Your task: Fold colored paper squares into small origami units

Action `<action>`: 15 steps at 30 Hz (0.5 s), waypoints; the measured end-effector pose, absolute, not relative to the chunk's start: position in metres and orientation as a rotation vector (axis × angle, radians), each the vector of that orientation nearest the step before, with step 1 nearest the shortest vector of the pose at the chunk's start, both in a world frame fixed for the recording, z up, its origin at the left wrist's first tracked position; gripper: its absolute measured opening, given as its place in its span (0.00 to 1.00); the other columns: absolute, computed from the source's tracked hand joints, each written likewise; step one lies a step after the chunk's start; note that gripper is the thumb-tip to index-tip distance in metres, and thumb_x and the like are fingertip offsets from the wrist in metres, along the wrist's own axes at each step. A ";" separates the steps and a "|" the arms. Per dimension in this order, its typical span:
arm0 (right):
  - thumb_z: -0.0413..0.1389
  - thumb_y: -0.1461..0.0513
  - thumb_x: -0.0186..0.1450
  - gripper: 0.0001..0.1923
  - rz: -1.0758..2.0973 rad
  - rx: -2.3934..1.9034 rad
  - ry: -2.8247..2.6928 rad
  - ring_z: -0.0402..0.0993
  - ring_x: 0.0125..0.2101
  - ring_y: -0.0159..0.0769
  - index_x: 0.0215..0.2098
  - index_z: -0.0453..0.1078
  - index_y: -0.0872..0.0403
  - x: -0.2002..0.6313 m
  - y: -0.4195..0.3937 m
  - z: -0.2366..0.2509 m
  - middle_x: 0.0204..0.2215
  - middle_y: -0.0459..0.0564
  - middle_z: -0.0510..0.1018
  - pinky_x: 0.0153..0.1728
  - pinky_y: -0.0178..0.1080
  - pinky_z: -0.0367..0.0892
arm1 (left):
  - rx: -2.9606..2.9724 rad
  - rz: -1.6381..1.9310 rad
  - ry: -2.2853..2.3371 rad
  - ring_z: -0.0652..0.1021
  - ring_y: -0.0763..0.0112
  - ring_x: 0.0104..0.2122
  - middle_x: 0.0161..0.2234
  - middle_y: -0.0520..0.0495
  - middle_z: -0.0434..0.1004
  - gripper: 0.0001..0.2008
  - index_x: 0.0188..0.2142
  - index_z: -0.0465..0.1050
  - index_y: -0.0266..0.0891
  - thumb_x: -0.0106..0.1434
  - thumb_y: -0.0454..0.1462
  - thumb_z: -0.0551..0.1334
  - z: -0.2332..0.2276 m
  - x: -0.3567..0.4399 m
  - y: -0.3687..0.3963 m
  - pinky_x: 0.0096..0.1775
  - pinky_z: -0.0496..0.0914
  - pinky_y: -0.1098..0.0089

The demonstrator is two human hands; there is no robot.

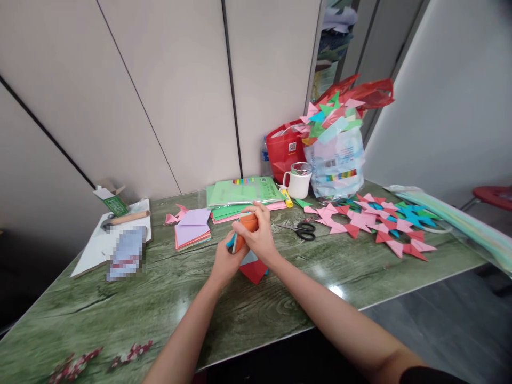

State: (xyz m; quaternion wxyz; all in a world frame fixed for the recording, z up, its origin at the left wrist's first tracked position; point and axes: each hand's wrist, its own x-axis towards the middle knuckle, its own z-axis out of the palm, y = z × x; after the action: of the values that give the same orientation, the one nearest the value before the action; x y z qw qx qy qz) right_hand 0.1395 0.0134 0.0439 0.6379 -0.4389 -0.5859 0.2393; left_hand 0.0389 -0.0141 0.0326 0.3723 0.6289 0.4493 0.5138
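Being pinched between both hands, a folded orange paper piece (248, 226) is being held just above the table (168, 298); the right hand (259, 237) is being closed over its top edge, the left hand (224, 262) closed beneath it. Red and blue folded paper (253, 266) is lying right under the grip, scissors (301, 230) off to its right. Light, thin and easily creased, it is judged best gripped along folded edges.

Pixel-blurred card (126, 254) at left; folded paper (248, 250) half behind hands
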 end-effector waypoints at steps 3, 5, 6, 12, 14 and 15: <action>0.58 0.55 0.52 0.13 0.501 -1.012 -1.344 0.52 0.55 0.44 0.34 0.66 0.51 0.138 0.009 0.045 0.51 0.52 0.54 0.52 0.44 0.54 | 1.603 1.376 1.172 0.74 0.61 0.36 0.30 0.48 0.76 0.10 0.33 0.73 0.37 0.50 0.36 0.62 0.030 0.041 -0.013 0.39 0.68 0.62; 0.61 0.56 0.48 0.17 0.492 -1.021 -1.378 0.51 0.55 0.46 0.35 0.65 0.51 0.136 0.007 0.044 0.53 0.53 0.51 0.51 0.45 0.55 | 1.594 1.395 1.178 0.74 0.60 0.36 0.27 0.48 0.75 0.07 0.31 0.73 0.38 0.49 0.35 0.62 0.030 0.044 -0.014 0.38 0.69 0.62; 0.62 0.56 0.46 0.20 0.495 -1.024 -1.394 0.51 0.56 0.47 0.35 0.64 0.51 0.135 0.006 0.044 0.54 0.53 0.50 0.52 0.45 0.55 | 1.585 1.389 1.172 0.75 0.61 0.35 0.27 0.49 0.75 0.07 0.29 0.72 0.38 0.48 0.34 0.61 0.031 0.045 -0.014 0.38 0.69 0.62; 0.63 0.57 0.45 0.23 0.554 -1.032 -1.399 0.44 0.58 0.46 0.36 0.61 0.52 0.138 0.012 0.043 0.52 0.54 0.52 0.53 0.44 0.53 | 1.480 1.293 1.041 0.74 0.62 0.39 0.33 0.47 0.76 0.16 0.36 0.71 0.36 0.44 0.33 0.63 0.039 0.049 -0.019 0.40 0.68 0.64; 0.62 0.58 0.46 0.21 0.579 -1.028 -1.416 0.44 0.59 0.46 0.36 0.61 0.52 0.139 0.013 0.045 0.51 0.54 0.53 0.53 0.44 0.53 | 1.459 1.249 1.052 0.75 0.62 0.37 0.32 0.47 0.76 0.16 0.36 0.71 0.36 0.45 0.33 0.63 0.040 0.049 -0.020 0.39 0.69 0.64; 0.62 0.58 0.46 0.21 0.578 -1.018 -1.429 0.44 0.58 0.46 0.36 0.61 0.51 0.139 0.011 0.046 0.51 0.54 0.53 0.53 0.44 0.53 | 1.462 1.237 1.081 0.75 0.62 0.36 0.31 0.48 0.76 0.15 0.35 0.71 0.35 0.45 0.33 0.62 0.040 0.049 -0.021 0.38 0.69 0.64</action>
State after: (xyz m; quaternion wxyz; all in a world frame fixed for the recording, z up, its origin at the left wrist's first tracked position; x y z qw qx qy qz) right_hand 0.1394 0.0113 0.0460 0.6029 -0.4398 -0.6170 0.2497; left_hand 0.0488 -0.0208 0.0402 0.4543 0.5922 0.4379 0.5012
